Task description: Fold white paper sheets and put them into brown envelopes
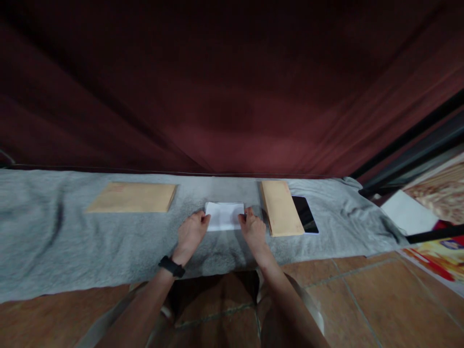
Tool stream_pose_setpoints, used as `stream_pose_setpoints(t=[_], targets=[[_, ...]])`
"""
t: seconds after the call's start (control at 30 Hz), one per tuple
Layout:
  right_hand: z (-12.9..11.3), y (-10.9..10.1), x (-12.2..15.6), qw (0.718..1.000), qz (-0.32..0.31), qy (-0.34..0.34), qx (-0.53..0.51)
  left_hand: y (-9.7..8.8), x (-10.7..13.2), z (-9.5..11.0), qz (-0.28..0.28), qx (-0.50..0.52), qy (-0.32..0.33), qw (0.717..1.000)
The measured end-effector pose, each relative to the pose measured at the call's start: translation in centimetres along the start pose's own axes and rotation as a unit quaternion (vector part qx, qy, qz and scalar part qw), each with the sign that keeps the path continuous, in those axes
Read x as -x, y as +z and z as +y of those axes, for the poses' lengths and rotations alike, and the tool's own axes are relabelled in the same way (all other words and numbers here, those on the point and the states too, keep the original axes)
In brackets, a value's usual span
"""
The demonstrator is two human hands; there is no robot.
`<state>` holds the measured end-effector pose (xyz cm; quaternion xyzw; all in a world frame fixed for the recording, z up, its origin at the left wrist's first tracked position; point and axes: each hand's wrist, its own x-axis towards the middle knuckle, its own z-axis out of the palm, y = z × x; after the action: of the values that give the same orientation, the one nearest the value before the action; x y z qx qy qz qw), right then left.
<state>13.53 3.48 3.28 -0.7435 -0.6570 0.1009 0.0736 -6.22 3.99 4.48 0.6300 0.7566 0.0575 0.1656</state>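
A folded white paper lies on a grey cloth in front of me. My left hand, with a black band on its wrist, pinches the paper's left edge with curled fingers. My right hand grips the right edge the same way. Both hands rest low on the cloth, with the paper flat between them.
A tan envelope lies flat to the left. Another tan envelope lies to the right, partly over a dark tablet. A dark red curtain hangs behind. Brown floor tiles are in front; printed papers lie at far right.
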Motion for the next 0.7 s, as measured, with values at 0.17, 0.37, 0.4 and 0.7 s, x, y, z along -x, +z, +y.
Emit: stream_pose_setpoints(t=[0.17, 0.37, 0.4, 0.7], targets=[[-0.1, 0.4, 0.0, 1.0, 0.021, -0.012, 0.019, 0.0, 0.3, 0.4, 0.005, -0.017, -0.007, 1.0], [-0.2, 1.0, -0.1, 0.999, 0.035, -0.018, 0.029, 0.1, 0.5, 0.7, 0.02, -0.034, -0.008, 0.999], [-0.2, 1.0, -0.1, 0.999, 0.035, -0.016, 0.029, 0.1, 0.6, 0.8, 0.023, -0.036, -0.009, 0.999], [-0.4, 0.7, -0.5, 0.995, 0.087, -0.057, 0.008, 0.1, 0.9, 1.2, 0.042, -0.054, -0.005, 0.998]])
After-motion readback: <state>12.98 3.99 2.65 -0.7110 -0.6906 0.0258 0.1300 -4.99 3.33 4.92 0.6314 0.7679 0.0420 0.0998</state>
